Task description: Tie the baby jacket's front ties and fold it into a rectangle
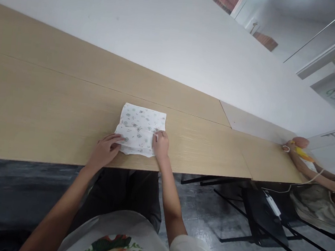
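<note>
A white cloth point(139, 118) with a small grey print lies spread on the wooden table in front of me, with a crease running across its middle. My left hand point(106, 148) is at its near left edge, the fingertips on the fabric and the thumb close beside them. On the right edge, my right hand point(161, 144) has its fingers curled and pinched on the cloth. The cloth's near edge is slightly wavy and reaches close to the table's front edge.
The long wooden table point(50, 107) runs along a white wall point(131, 23). At the far right another person point(325, 181) handles a doll point(301, 144) on the table. Black folding chairs point(262, 218) stand below, one bearing a white device point(273, 205) with a cable.
</note>
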`<state>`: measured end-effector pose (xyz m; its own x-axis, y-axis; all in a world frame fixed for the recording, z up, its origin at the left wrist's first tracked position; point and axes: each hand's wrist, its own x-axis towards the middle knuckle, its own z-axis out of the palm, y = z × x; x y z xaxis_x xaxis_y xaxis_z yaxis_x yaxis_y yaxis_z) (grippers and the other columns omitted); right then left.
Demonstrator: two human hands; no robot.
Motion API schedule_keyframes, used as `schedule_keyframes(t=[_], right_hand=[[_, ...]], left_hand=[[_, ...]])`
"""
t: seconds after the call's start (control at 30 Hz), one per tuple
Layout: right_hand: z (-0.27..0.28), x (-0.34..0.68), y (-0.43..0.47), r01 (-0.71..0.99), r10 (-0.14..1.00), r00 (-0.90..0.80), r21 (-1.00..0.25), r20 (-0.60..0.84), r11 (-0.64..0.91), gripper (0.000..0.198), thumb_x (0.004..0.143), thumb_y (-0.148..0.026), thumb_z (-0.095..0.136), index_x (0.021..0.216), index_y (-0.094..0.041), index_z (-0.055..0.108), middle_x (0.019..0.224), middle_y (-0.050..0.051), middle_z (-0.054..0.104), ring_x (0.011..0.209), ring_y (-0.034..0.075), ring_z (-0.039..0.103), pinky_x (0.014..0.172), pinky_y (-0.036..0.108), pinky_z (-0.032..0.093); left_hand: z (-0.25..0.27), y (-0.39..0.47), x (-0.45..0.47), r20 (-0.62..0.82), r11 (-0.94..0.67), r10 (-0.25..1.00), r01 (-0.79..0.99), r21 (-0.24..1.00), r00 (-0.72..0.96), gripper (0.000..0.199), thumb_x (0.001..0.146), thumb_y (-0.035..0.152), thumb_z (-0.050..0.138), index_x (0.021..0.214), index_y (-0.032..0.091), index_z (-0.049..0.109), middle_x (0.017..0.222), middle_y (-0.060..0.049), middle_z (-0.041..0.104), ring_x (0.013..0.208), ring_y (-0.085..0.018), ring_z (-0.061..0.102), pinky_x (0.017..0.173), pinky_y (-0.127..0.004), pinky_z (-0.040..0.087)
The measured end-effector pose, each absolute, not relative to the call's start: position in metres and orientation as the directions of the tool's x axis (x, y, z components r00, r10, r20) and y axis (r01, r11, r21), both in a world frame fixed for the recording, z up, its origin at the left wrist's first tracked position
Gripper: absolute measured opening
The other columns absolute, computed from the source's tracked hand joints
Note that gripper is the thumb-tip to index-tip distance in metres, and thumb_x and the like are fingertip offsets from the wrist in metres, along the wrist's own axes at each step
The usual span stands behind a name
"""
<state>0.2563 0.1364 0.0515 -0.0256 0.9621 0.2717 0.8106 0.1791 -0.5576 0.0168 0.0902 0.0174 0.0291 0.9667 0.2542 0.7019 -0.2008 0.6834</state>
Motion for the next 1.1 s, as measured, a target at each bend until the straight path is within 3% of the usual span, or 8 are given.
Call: schedule_keyframes(t=[0.1,0.2,0.3,0.53,0.7,0.87,1.0,1.1], right_hand=[[0.056,0.289,0.130,0.809,0.933,-0.126,-0.509,0.337,0.293,0.038,0.084,0.004,0.046,0.100,-0.015,0.075,0.117,0.015,0.069,0.115,0.024,0.061,0.104,0.037,0.045],[0.055,0.318,0.125,0.832,0.922,-0.227,-0.429,0.314,0.351,0.037,0.083,0.004,0.050,0.093,-0.018,0.078,0.111,0.012,0.072,0.111,0.024,0.064,0.101,0.040,0.047],[0.049,0.333,0.123,0.848,0.911,-0.292,-0.363,0.290,0.387,0.034,0.086,0.001,0.053,0.094,-0.019,0.080,0.109,0.012,0.074,0.110,0.025,0.065,0.100,0.042,0.047],[0.036,0.331,0.121,0.786,0.864,-0.388,-0.376,0.320,0.492,0.037,0.084,0.001,0.056,0.100,-0.023,0.080,0.121,0.011,0.071,0.120,0.025,0.061,0.104,0.045,0.048],[0.038,0.330,0.114,0.729,0.865,-0.377,-0.469,0.332,0.498,0.038,0.079,0.002,0.055,0.096,-0.022,0.079,0.126,0.012,0.068,0.124,0.025,0.059,0.106,0.046,0.047],[0.050,0.334,0.096,0.587,0.895,-0.302,-0.676,0.327,0.445,0.031,0.077,-0.004,0.058,0.094,-0.022,0.076,0.112,0.009,0.073,0.120,0.023,0.062,0.108,0.044,0.045],[0.058,0.331,0.096,0.419,0.947,-0.155,-0.850,0.281,0.320,0.019,0.084,-0.020,0.060,0.098,-0.020,0.073,0.106,0.009,0.074,0.106,0.023,0.067,0.099,0.040,0.050],[0.058,0.320,0.119,0.299,0.981,0.024,-0.938,0.194,0.178,0.033,0.085,-0.027,0.063,0.116,-0.017,0.067,0.098,0.008,0.074,0.089,0.020,0.068,0.085,0.034,0.055]], left_hand=[[0.022,0.098,-0.006,0.245,-0.235,0.966,0.656,0.718,0.078,0.044,0.085,0.043,0.043,0.112,0.023,0.071,0.120,-0.008,0.071,0.116,-0.026,0.063,0.105,-0.044,0.048],[0.022,0.104,-0.026,0.363,-0.337,0.925,0.687,0.644,0.113,0.038,0.085,0.037,0.041,0.100,0.025,0.074,0.114,-0.008,0.073,0.119,-0.027,0.061,0.110,-0.048,0.044],[0.019,0.108,-0.035,0.384,-0.377,0.909,0.706,0.599,0.159,0.034,0.084,0.035,0.044,0.093,0.029,0.076,0.113,-0.007,0.073,0.120,-0.027,0.061,0.111,-0.049,0.042],[0.016,0.111,-0.036,0.279,-0.386,0.921,0.740,0.550,0.273,0.042,0.088,0.043,0.041,0.108,0.031,0.076,0.128,-0.008,0.066,0.124,-0.028,0.057,0.111,-0.050,0.039],[0.018,0.110,-0.036,0.262,-0.386,0.922,0.746,0.543,0.286,0.046,0.088,0.051,0.041,0.106,0.028,0.076,0.130,-0.010,0.064,0.127,-0.030,0.054,0.113,-0.053,0.035],[0.035,0.096,-0.024,0.266,-0.366,0.930,0.590,0.720,0.253,0.050,0.087,0.065,0.043,0.099,0.025,0.071,0.122,-0.010,0.068,0.116,-0.028,0.061,0.107,-0.044,0.045],[0.049,0.092,-0.007,0.210,-0.236,0.972,0.499,0.834,0.108,0.056,0.088,0.068,0.044,0.102,0.019,0.067,0.105,-0.011,0.072,0.098,-0.026,0.065,0.092,-0.039,0.053],[0.054,0.110,0.008,0.234,-0.190,0.971,0.441,0.877,-0.047,0.055,0.090,0.062,0.043,0.112,0.016,0.064,0.103,-0.010,0.070,0.094,-0.023,0.065,0.084,-0.032,0.054]])
